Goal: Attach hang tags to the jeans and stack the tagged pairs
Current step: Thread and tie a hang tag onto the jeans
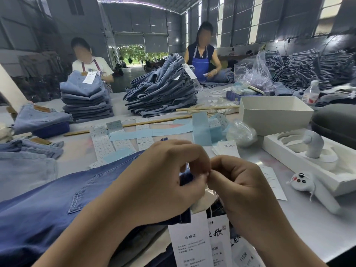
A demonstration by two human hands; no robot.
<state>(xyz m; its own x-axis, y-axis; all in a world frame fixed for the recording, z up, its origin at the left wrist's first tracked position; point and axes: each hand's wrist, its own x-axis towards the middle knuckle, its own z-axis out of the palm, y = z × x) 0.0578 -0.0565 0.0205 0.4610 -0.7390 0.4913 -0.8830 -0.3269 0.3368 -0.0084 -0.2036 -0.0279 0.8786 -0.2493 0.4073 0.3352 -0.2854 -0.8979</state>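
Head view: both hands' fingers [200,176] pinch something hidden above the hang tags [190,241].

Left hand [163,180] and right hand [242,187] are held fingertip to fingertip over blue jeans [57,205]; white hang tags [192,245] are seen below.

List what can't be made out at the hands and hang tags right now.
- Head view: what the left hand and right hand pinch is hidden by their own fingers.
- Hang tags: small print too fine, bottoms cut off by the frame edge.
- Jeans waistband: covered by the left hand.
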